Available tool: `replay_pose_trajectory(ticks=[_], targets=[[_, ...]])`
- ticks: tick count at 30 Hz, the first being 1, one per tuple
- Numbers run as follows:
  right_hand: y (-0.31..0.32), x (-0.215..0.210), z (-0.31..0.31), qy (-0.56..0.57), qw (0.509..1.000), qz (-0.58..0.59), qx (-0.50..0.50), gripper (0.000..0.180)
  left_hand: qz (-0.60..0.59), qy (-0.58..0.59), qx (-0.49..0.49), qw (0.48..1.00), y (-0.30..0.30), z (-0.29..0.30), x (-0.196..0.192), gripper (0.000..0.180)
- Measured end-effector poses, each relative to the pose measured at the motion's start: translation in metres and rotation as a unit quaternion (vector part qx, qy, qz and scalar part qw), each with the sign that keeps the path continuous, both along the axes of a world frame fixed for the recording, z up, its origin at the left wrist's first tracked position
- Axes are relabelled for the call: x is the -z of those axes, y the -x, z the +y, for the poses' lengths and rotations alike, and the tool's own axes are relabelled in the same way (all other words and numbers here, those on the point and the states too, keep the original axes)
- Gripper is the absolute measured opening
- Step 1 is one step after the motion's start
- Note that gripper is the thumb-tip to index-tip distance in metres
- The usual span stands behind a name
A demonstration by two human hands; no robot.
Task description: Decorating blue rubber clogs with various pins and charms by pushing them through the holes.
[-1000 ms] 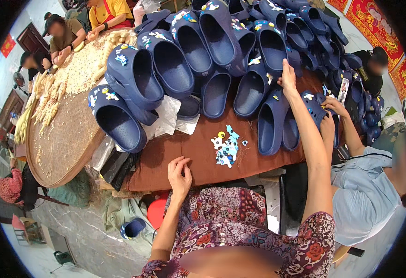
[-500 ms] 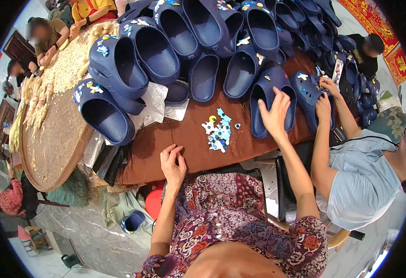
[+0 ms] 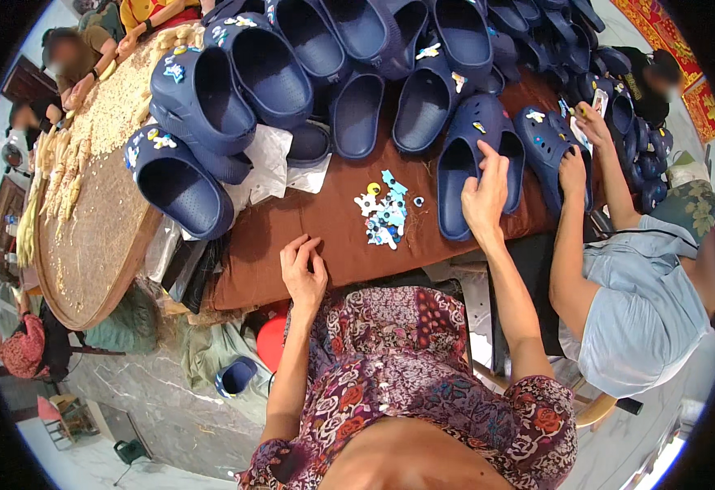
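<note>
On the brown-covered table, a navy clog [image 3: 455, 196] and its mate stand upright, toes away from me, with a small charm on top. My right hand [image 3: 485, 196] is over the pair, index finger stretched toward the clogs' upper part and the other fingers bent; I see nothing held in it. Resting at the table's front edge, my left hand [image 3: 303, 273] has loosely bent fingers, apart and without anything between them. Between my hands lies a loose pile of shoe charms [image 3: 386, 219] in white, blue and yellow.
Several more navy clogs [image 3: 269, 73] crowd the table's far side. To the left stands a round woven tray [image 3: 88, 245] with pale kernels. At right, a co-worker's hands [image 3: 574, 167] work on another clog [image 3: 544, 143]. One clog [image 3: 237, 376] lies low at left.
My right hand's spread fingers have drawn in, leaving the index finger extended over the clogs. My left hand stays at the table edge. The co-worker's far hand has lifted slightly away from their clog.
</note>
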State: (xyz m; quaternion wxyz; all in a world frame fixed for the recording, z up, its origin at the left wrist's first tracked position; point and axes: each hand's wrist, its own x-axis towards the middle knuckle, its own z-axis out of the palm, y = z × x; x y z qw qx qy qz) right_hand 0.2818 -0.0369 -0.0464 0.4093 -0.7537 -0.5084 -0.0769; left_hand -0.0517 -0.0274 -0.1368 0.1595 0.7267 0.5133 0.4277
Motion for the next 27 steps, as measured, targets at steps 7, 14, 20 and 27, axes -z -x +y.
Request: replay_pose_trajectory(ticks=[7, 14, 20, 27], targets=[[0.057, -0.026, -0.061, -0.012, 0.989, 0.116, -0.089, 0.062, -0.029, 0.019, -0.003, 0.999, 0.001, 0.006, 0.000, 0.023], [0.134, 0.006, -0.067, 0.025, 0.925, 0.239, -0.295, 0.062, -0.213, 0.108, -0.013, 0.971, 0.009, 0.005, -0.005, 0.018], [0.163, 0.038, -0.067, 0.048, 0.906, 0.289, -0.307, 0.062, -0.308, 0.178, -0.078, 0.931, 0.018, -0.002, -0.017, 0.023], [0.172, 0.056, -0.075, 0.035, 0.891, 0.343, -0.295, 0.060, -0.219, 0.172, -0.045, 0.959, 0.021, -0.003, -0.020, 0.022]])
